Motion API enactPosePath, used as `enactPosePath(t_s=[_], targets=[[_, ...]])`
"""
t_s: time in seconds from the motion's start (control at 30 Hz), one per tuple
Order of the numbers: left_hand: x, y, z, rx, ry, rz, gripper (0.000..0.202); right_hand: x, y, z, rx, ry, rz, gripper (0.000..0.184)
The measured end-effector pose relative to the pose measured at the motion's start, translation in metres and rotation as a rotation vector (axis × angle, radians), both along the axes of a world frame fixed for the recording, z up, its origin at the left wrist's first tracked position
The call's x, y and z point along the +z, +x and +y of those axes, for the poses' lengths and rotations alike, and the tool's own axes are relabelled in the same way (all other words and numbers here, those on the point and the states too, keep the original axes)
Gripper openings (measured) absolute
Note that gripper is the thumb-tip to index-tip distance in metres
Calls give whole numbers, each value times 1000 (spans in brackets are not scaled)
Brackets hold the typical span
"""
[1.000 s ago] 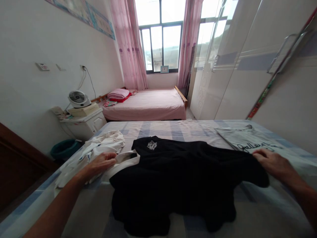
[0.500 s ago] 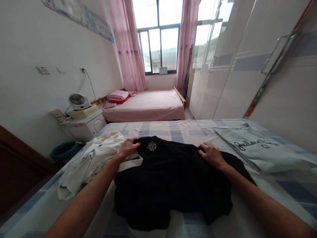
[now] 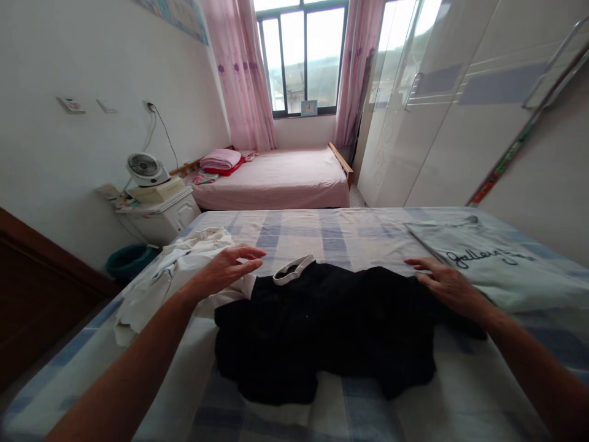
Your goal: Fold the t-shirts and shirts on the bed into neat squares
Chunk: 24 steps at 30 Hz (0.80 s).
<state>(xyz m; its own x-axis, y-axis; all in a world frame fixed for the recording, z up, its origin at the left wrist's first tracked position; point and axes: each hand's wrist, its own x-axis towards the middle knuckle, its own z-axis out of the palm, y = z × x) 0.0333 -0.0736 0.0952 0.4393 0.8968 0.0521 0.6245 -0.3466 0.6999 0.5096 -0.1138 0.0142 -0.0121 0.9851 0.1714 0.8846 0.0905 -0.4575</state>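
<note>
A black garment with a white-edged collar [image 3: 331,325] lies crumpled on the blue-and-white checked bed sheet [image 3: 294,236] in front of me. My left hand [image 3: 234,265] hovers above its left end, fingers apart and holding nothing. Over the garment's right side is my right hand [image 3: 444,282], its fingers spread and free of the cloth. White clothes [image 3: 175,264] sit in a loose heap by my left forearm. Beyond my right hand, a pale grey-green shirt [image 3: 501,261] with dark lettering is spread flat.
A second bed [image 3: 280,178] with pink bedding stands beyond this one, under the window. On the left are a white cabinet [image 3: 172,212] carrying a small fan [image 3: 146,169], and a dark green bin [image 3: 131,261]. A glossy white wardrobe [image 3: 427,129] lines the right side.
Both hands have let go of the black garment and moved apart. Its upper edge has dropped, hiding the pale emblem, and the white-edged collar now shows. The view has tilted slightly down.
</note>
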Motion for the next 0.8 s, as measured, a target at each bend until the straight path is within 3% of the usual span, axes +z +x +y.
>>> enactPosePath(t_s=[0.1, 0.2, 0.33, 0.4, 0.47, 0.6, 0.7, 0.8], targets=[[-16, 28, 9, -87, 73, 85, 50, -7, -4, 3, -22, 64, -132, 45], [-28, 54, 9, -165, 27, 224, 55, -9, -6, 3, -5, 60, -237, 43], [-32, 69, 7, -159, -14, 366, 34, -9, -3, -2, -13, -32, -283, 30], [-23, 64, 7, -119, -32, 248, 28, -3, 1, -8, -26, -3, -240, 25], [-7, 51, 6, -62, -81, 9, 28, 10, 6, -14, -88, 73, -158, 23], [34, 26, 14, 199, -144, -455, 31, 50, 14, -9, -219, 177, 8, 23], [57, 26, 44, 366, -39, -624, 30, 83, 9, 29, -235, 226, 97, 21], [71, 41, 100, 474, 167, -665, 25, 111, -5, 92, -220, 287, 198, 26]])
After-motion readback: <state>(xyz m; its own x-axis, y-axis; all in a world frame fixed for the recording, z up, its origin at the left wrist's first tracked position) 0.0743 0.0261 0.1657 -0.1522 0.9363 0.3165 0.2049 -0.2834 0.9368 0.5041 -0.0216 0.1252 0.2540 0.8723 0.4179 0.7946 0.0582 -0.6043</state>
